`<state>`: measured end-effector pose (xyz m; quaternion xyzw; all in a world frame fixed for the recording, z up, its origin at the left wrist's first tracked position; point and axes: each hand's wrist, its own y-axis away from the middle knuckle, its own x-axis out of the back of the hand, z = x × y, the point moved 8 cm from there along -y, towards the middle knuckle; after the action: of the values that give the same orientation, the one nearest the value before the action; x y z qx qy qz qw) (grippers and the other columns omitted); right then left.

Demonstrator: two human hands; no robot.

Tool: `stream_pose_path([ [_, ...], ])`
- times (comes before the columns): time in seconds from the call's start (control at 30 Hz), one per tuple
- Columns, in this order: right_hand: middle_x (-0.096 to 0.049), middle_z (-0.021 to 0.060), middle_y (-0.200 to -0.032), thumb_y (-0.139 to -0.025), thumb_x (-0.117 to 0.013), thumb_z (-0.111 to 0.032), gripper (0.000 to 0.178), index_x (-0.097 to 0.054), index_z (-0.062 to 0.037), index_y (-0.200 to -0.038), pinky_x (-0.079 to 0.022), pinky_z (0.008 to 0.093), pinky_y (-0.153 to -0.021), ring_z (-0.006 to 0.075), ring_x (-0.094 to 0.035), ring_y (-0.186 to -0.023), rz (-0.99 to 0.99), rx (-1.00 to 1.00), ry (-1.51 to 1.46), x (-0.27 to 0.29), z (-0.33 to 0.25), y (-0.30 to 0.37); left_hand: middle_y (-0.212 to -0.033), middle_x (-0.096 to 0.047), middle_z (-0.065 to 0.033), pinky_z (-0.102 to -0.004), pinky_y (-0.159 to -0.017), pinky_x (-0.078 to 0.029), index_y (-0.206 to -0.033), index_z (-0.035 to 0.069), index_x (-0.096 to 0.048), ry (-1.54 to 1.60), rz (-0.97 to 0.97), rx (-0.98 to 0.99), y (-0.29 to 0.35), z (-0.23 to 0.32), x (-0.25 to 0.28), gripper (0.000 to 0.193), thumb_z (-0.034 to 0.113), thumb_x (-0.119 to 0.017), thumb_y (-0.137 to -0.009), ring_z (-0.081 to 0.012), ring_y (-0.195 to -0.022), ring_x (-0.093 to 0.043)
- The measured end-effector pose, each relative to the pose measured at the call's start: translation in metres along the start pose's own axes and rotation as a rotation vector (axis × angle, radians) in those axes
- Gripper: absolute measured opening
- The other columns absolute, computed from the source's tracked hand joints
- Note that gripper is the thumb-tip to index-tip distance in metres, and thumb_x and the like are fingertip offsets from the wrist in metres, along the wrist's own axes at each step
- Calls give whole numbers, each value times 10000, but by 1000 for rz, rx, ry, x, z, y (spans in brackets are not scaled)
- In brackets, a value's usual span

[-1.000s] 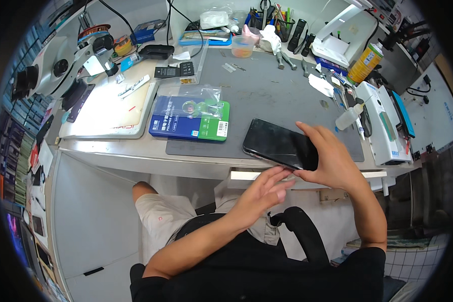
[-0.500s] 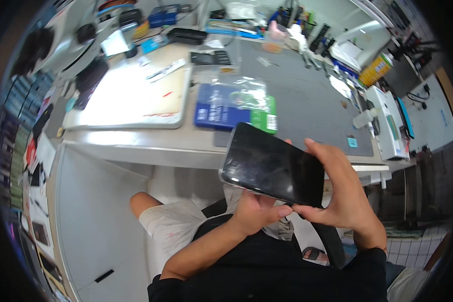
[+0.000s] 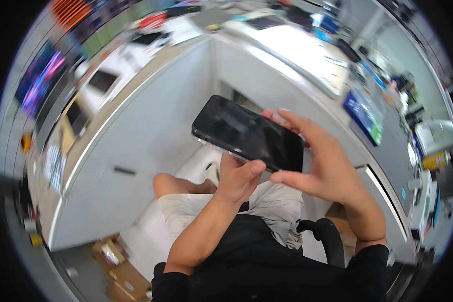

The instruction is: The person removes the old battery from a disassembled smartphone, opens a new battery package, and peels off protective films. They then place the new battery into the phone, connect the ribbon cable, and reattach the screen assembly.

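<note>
A black smartphone with a glossy dark screen is held tilted above my lap, its screen facing up. My left hand grips it from below along the near edge, thumb at the rim and the other fingers hidden beneath. Around the phone's right end curls my right hand, its thumb by the near corner and its fingers at the far edge. Both hands are closed on the same phone.
An L-shaped workbench wraps around in front and to the left, with grey panels below. On it lie a white pad, a blue and green packet and another dark phone. Cardboard boxes stand on the floor at lower left.
My view has swung left, so the bench's left wing and its corner now show more. The phone, still in both hands, sits slightly further left and higher in the picture.
</note>
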<state>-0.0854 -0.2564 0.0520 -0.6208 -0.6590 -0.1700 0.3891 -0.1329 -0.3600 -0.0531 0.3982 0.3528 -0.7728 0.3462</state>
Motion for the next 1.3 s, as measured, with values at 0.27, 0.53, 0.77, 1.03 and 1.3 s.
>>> stream_pose_path([
  [0.27,-717,193,-1120,-830,-847,-351,806,-487,4,-1458,-537,383,-877,301,-694,-1008,-230,168,-144,-92,-110,-27,-1590,-405,-147,-476,-1210,-386,-1507,77,-405,-165,180,-347,117,123,10,832,246,-861,-832,-293,-1469,-404],
  [0.53,-704,184,-1135,-908,-789,-359,796,-440,43,-1500,-534,355,-919,214,-657,-1053,-460,156,-429,-119,-175,-15,-1574,-424,-137,-452,-1202,-403,-1481,102,-421,-118,117,-502,189,169,-19,756,78,-828,-845,-268,-1449,-430],
  [0.77,-640,209,-1282,-946,-737,-334,779,-378,-12,-1558,-480,375,-1036,228,-607,-1177,-589,127,-485,-125,-202,-3,-1587,-406,-142,-457,-1216,-388,-1480,74,-417,-142,115,-565,218,182,-37,752,75,-825,-848,-277,-1470,-402],
  [1.03,-693,204,-1194,-916,-779,-352,788,-432,43,-1504,-527,359,-960,230,-657,-1106,-597,202,-534,-138,-230,-10,-1573,-408,-144,-480,-1208,-397,-1484,92,-410,-259,175,-644,238,207,-44,809,196,-857,-817,-286,-1465,-396],
  [1.3,-683,186,-1203,-871,-796,-380,854,-407,-25,-1544,-539,354,-932,226,-641,-1134,-618,285,-405,-151,-262,-14,-1557,-413,-130,-468,-1202,-417,-1513,104,-378,-448,269,-698,259,232,-51,962,420,-897,-767,-287,-1454,-396],
])
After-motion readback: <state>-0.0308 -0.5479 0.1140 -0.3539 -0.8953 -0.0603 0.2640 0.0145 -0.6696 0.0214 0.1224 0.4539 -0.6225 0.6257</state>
